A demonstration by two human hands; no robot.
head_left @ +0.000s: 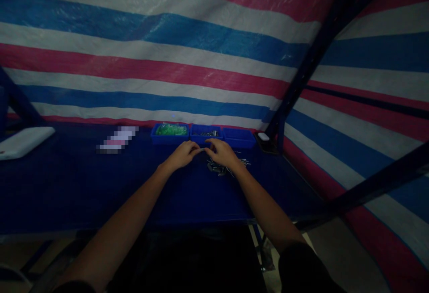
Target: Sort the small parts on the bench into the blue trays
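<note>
My left hand (185, 153) is closed in a pinch over the blue table, its fingertips on a small, thin, light-coloured piece (202, 149). Facing it, my right hand (222, 152) is closed too, with thumb and index finger at the other end of the same piece. The piece is too small and dark for me to tell its kind. Under and beside my right wrist lies a loose pile of thin metal pins and small dark metal parts (221, 169), partly hidden by the wrist and forearm.
Behind my hands stand a blue bin (170, 140) with green parts, a blue bin (206, 140) with small metal parts and another blue bin (238, 139). A dark phone-like slab with a white case (263, 136) lies right. Left are a blurred paper (117, 140) and white box (27, 142).
</note>
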